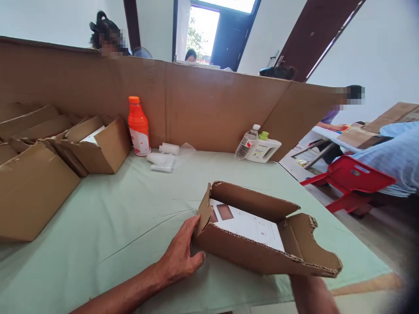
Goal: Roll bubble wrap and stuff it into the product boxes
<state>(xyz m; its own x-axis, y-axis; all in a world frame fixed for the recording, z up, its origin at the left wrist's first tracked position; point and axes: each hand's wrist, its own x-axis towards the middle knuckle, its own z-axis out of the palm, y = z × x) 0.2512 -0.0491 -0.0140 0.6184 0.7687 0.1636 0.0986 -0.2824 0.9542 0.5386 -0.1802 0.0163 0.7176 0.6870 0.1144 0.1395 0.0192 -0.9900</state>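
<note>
A small open cardboard box (262, 253) lies on the pale green tablecloth (114, 218) right in front of me, with a white printed sheet (248, 226) inside it. My left hand (180, 255) grips the box's left corner, fingers up along the side wall and thumb under the near edge. Only my right forearm (310, 294) shows below the box's near wall. My right hand is hidden behind or under the box.
Several folded cardboard boxes (59, 148) are stacked at the left. An orange bottle (139, 126), small white tubes (163, 157), a clear water bottle (246, 143) and a white jug (263, 149) stand along a cardboard partition (212, 104). Other people and a red chair (350, 179) are beyond.
</note>
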